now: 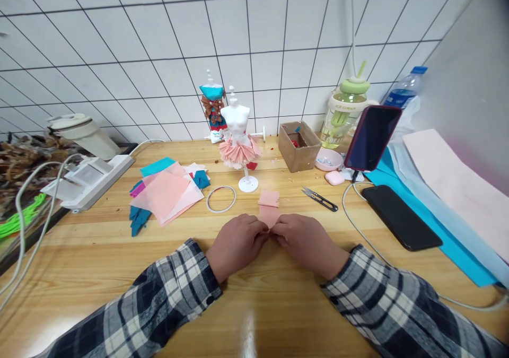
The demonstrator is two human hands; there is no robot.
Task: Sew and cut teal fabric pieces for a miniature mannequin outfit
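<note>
My left hand and my right hand meet at the near end of a narrow peach crepe paper strip, both with fingers pinched on it. The strip lies on the wooden table, and its far end looks folded over with a notched edge. Thread snips lie to the right of the strip, a pale ring to the left. Behind my hands stands a small white mannequin on a round base, wearing a ruffled peach skirt. The pinched paper edge is mostly hidden by my fingers.
Coloured paper pieces lie at left, near a white power strip. A second dressed mannequin, a cardboard box, a pink dish and a green-lidded bottle stand behind. At right are a propped phone and a black phone.
</note>
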